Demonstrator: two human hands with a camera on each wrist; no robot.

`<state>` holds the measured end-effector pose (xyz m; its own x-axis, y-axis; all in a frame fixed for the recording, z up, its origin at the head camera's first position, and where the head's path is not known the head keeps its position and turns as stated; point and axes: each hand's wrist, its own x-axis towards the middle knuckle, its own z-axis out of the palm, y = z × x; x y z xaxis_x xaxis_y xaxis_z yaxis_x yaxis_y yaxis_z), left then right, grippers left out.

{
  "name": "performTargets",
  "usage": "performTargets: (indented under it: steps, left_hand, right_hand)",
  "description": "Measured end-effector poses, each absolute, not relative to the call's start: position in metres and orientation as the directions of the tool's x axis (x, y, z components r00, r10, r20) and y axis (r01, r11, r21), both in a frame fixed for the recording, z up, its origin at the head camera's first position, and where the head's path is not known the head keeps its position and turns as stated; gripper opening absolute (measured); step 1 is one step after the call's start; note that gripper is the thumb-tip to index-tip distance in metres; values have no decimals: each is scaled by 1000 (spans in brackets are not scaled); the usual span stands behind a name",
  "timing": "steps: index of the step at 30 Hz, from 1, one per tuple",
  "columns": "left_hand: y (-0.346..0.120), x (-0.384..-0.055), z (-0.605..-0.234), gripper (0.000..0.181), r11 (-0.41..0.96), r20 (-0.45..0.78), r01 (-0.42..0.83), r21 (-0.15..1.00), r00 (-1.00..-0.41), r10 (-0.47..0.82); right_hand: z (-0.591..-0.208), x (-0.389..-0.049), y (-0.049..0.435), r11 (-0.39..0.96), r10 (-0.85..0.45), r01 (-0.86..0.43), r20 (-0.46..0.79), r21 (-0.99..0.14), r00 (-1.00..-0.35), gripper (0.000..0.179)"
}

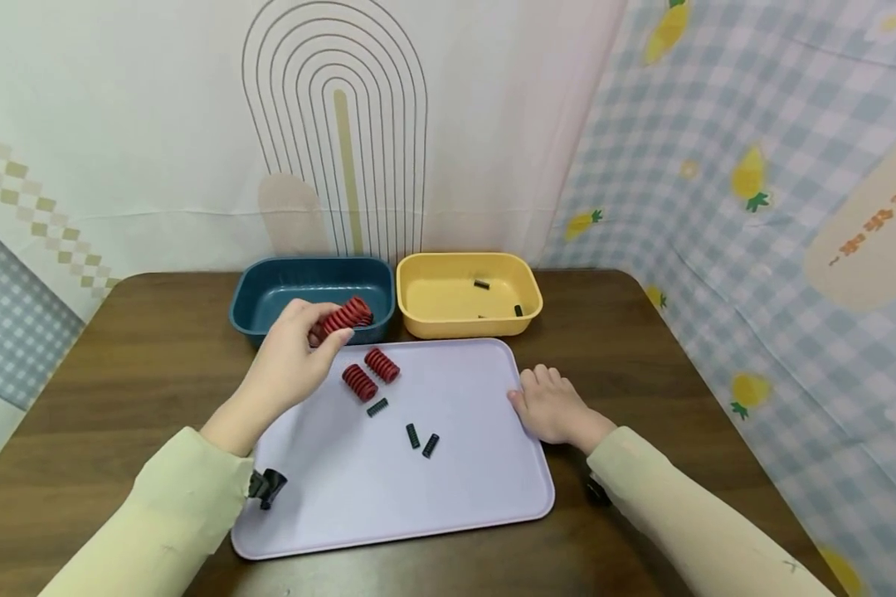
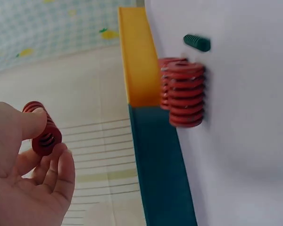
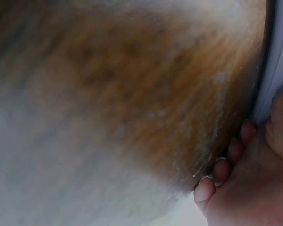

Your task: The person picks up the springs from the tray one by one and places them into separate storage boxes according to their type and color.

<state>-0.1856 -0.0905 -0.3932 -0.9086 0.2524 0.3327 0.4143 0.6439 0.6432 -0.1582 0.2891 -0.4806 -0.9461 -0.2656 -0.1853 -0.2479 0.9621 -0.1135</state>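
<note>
My left hand (image 1: 289, 352) pinches a red coil spring (image 1: 348, 315) between thumb and fingers, above the front rim of the blue bin (image 1: 314, 267). The left wrist view shows the same spring (image 2: 42, 128), its hollow end facing the camera. Below, on the pale lilac tray (image 1: 478, 489), lie two more red springs (image 1: 360, 382) side by side and a few small dark green springs (image 1: 413, 436). My right hand (image 1: 554, 408) holds the tray's right edge, thumb at the rim. Its curled fingertips (image 3: 221, 170) show beside the rim in the right wrist view.
The yellow bin (image 1: 448, 297) stands right of the blue one, touching or nearly so, with several small dark springs (image 1: 481, 284) inside. Both bins sit behind the tray on a wooden table (image 1: 612, 332). Patterned cloth hangs behind and to the right.
</note>
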Motion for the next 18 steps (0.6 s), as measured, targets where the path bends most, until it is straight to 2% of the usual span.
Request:
performTargets:
  steps: [9,18]
  left_hand:
    - [-101,-200,-381,37,657,314,358,664,-930,189]
    - [-107,-204,-389,39,674,266,310,670,-949,171]
  right_hand:
    - [-482,-159,290,962,-265,-246,-186,-121,-946,29]
    - [-484,-158,290,960,-271,-253,-174,-117,-947,28]
